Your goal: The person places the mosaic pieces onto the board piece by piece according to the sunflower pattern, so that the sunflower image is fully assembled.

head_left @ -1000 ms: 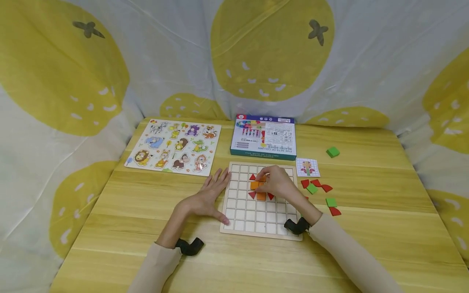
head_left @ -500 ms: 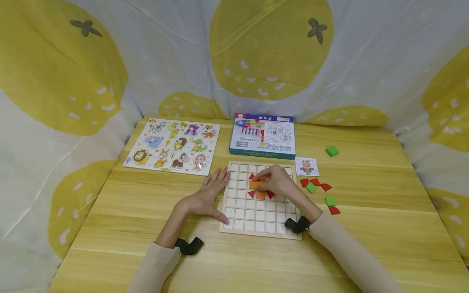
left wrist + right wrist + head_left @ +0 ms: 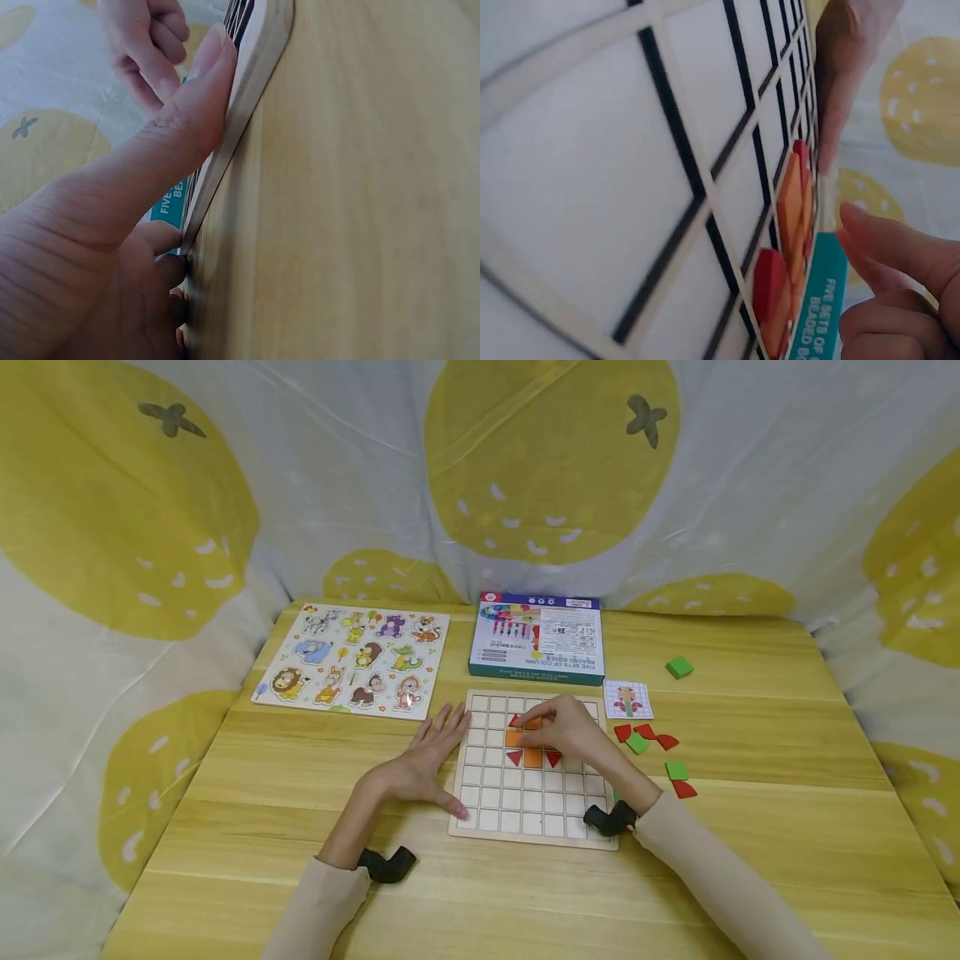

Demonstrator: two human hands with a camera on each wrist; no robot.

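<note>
A square wooden grid board [image 3: 534, 840] lies on the table. My left hand [image 3: 420, 767] rests along its left side, fingers spread, the thumb at the lower left corner. Over the board's upper middle is my right hand [image 3: 573, 731], thumb and index finger a little apart, other fingers curled. Beneath those fingertips sits an orange square tile [image 3: 513, 738]; another orange tile [image 3: 533, 759] lies just below. Red triangles [image 3: 553, 759] stand at the corners of this cluster. In the right wrist view nothing shows between the thumb [image 3: 889, 240] and index finger, which hang off the tiles.
Right of the board are a small pattern card [image 3: 628, 700], red quarter-round pieces [image 3: 667, 742] and green tiles [image 3: 677, 771], one farther back. A boxed bead set [image 3: 537, 639] stands behind the board. An animal puzzle [image 3: 352, 660] lies at the back left.
My right thumb and index finger have shifted slightly on the orange tile, uncovering more of it. The left hand stays at the board's edge; the whole view has drifted a little.
</note>
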